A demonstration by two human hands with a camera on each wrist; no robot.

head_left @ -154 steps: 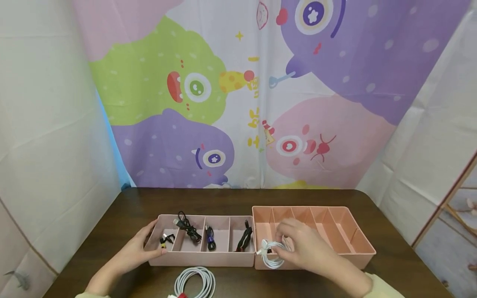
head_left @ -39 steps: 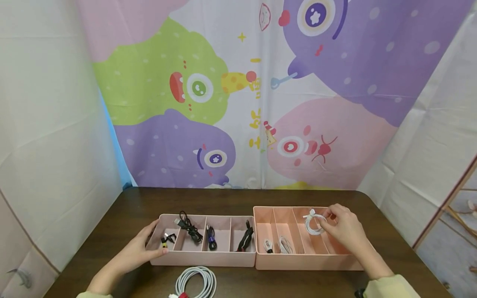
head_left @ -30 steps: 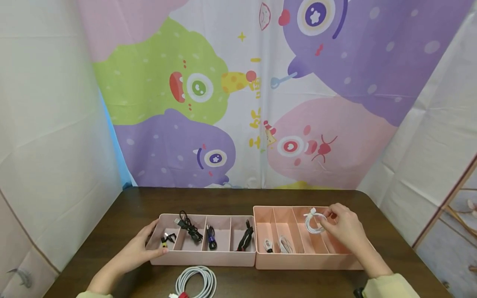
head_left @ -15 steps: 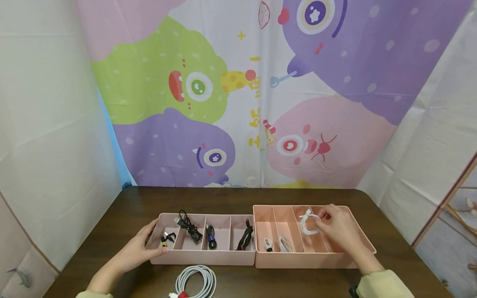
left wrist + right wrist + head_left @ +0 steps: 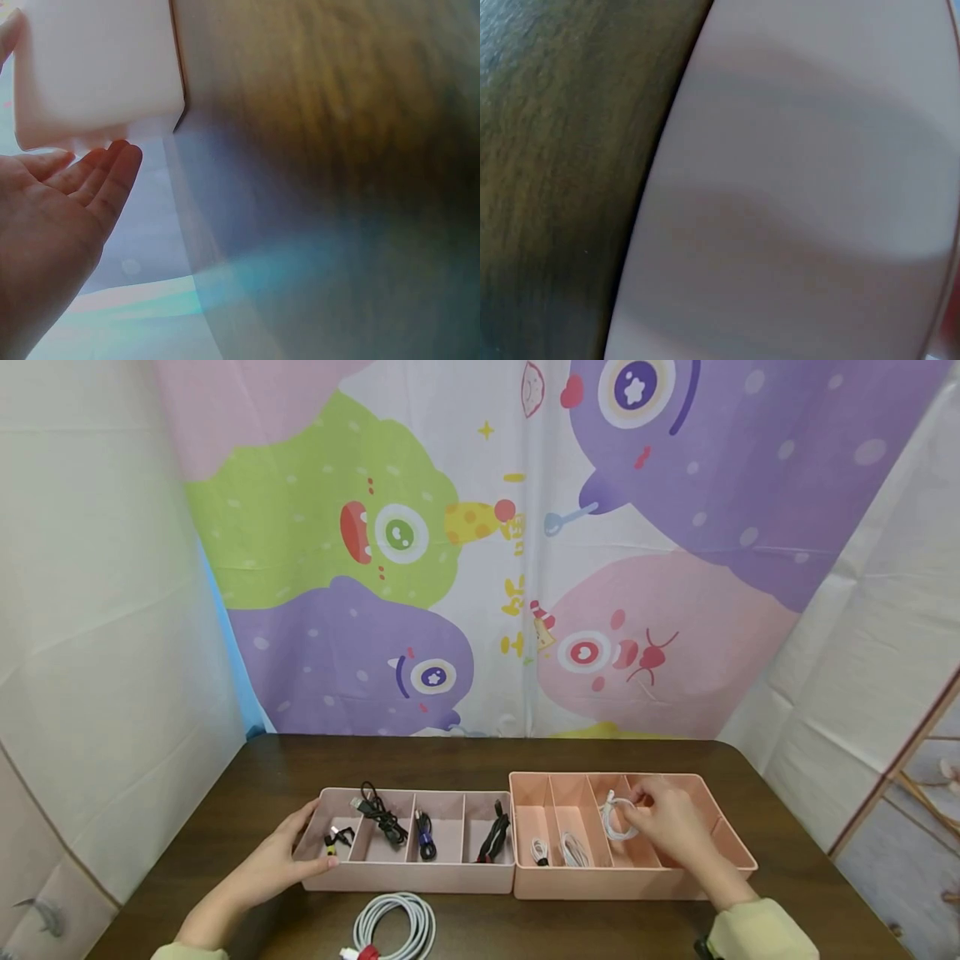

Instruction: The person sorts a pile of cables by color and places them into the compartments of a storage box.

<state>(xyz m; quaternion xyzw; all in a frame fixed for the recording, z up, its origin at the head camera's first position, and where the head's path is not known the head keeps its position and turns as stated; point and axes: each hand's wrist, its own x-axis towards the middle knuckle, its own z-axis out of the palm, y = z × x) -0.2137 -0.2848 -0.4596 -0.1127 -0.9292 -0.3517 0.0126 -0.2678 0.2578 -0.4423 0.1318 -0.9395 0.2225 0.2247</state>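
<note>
My right hand pinches a coiled white charging cable over a middle compartment of the peach divided box. Its fingers are out of sight in the right wrist view, which shows the box's pale wall. At the left end of the greyish-pink divided box rests my left hand, the thumb at the front rim. In the left wrist view its extended fingers lie against the box's end wall. Two small white cable coils, a cable with a black tie and another coil, lie in the peach box.
Black cables stand in the greyish-pink box, among them a bundled USB cable, a purple-tied cable and one at the right. Short black pieces lie at its left. A large white coil with a red tie lies in front on the table.
My right hand placed one white coil in the second peach compartment earlier and now holds another, which has shifted slightly left and lower. My left hand stays at the box end.
</note>
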